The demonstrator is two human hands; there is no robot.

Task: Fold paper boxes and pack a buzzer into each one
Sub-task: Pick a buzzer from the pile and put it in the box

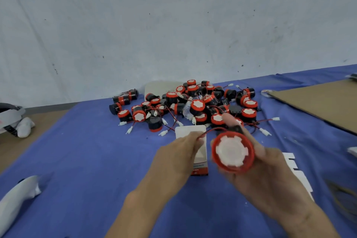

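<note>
My right hand [264, 176] grips a red and black buzzer [232, 151] with its white face turned toward me. Its red wire [209, 131] runs left to my left hand [177, 157], which pinches the wire near its end. Under and between my hands lies a white paper box [191, 131] with a red printed end, flat on the blue cloth; my left hand covers part of it. A heap of several more buzzers [193, 104] with loose wires and white plugs lies just beyond.
The blue cloth [87, 150] covers the table up to a white wall. A brown cardboard sheet [324, 100] lies at the right. White flat box blanks [295, 170] lie by my right wrist. White wrapped bundles [17, 197] sit at the left.
</note>
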